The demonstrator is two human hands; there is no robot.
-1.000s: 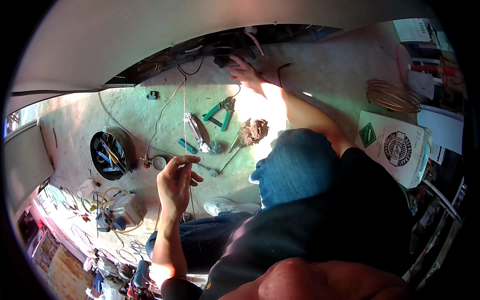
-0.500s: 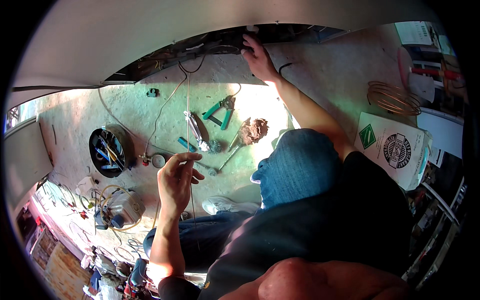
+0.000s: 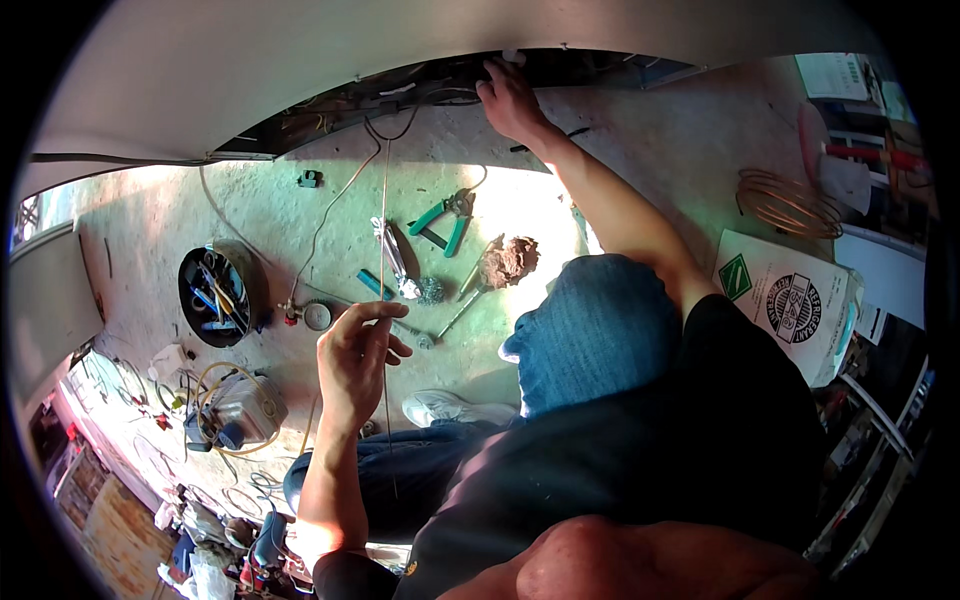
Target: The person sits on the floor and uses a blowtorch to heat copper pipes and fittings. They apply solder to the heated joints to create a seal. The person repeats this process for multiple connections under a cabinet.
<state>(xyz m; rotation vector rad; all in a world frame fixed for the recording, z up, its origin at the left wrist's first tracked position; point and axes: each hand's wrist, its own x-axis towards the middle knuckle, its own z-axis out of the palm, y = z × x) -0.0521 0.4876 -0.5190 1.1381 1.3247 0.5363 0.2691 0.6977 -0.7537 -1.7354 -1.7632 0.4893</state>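
Note:
My left hand [image 3: 352, 365] is closed in a pinch on a long thin metal rod [image 3: 386, 205]. The rod stretches from near the appliance's lower edge, down past my fingers, to over my leg. My right hand [image 3: 510, 102] reaches to the dark opening [image 3: 420, 82] along the bottom of a large pale appliance [image 3: 300, 70]. Its fingers look apart and the fingertips partly sink into shadow; I see nothing held there. A dark bent tube [image 3: 445, 92] loops out beside that hand, and a white part [image 3: 514, 57] sits just beyond the fingertips.
On the floor lie green-handled pliers [image 3: 442, 222], a brown crumpled lump [image 3: 510, 262], a gauge [image 3: 317, 316] with a hose and a round tool tub [image 3: 255, 290]. A pump-like machine [image 3: 245, 408] stands at left. Coiled copper tubing [image 3: 785, 203] and a white carton [image 3: 740, 300] are at right.
My right hand has shifted slightly toward the opening, and its fingers are less spread than before. My left hand keeps its pinch on the rod. The whole view has tilted a little.

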